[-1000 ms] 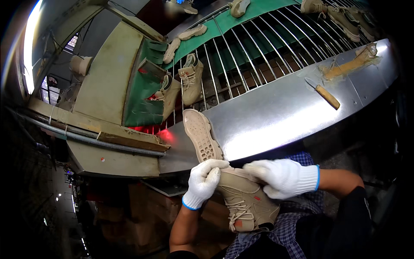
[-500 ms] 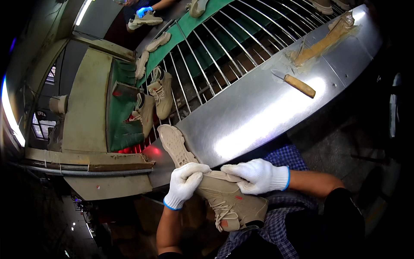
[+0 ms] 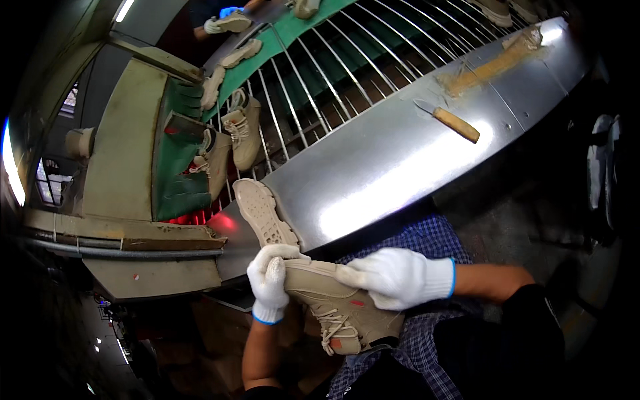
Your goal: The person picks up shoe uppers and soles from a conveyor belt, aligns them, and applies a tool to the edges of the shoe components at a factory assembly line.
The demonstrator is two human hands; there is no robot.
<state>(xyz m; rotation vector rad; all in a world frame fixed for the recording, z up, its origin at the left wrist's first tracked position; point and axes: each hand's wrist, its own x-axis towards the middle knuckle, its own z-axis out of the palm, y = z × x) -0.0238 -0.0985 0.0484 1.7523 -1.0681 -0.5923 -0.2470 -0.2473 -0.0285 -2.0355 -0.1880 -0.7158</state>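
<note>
A tan high-top shoe (image 3: 337, 290) is held on its side in front of my body, laces toward the lower left and its opening near my lap. My left hand (image 3: 270, 280), in a white knit glove, is closed round the toe end. Along the bottom edge, toward the heel, my right hand (image 3: 400, 277) grips the shoe in the same kind of glove; some of its fingers are hidden. Just beyond my left hand, a loose tan sole (image 3: 257, 207) rests on the metal table's corner, tread side showing.
A wooden-handled knife (image 3: 457, 125) lies on the metal tabletop (image 3: 373, 180). Behind it, a conveyor of metal rods (image 3: 320, 83) carries two tan shoes (image 3: 244, 130) beside a green-curtained machine opening (image 3: 175, 193). Across the conveyor, a co-worker's gloved hands (image 3: 213, 25) hold another shoe.
The shoe has tilted slightly in my hands, showing less of the pale strip along its bottom edge. My right hand has shifted down along it. The whole view has shifted slightly.
</note>
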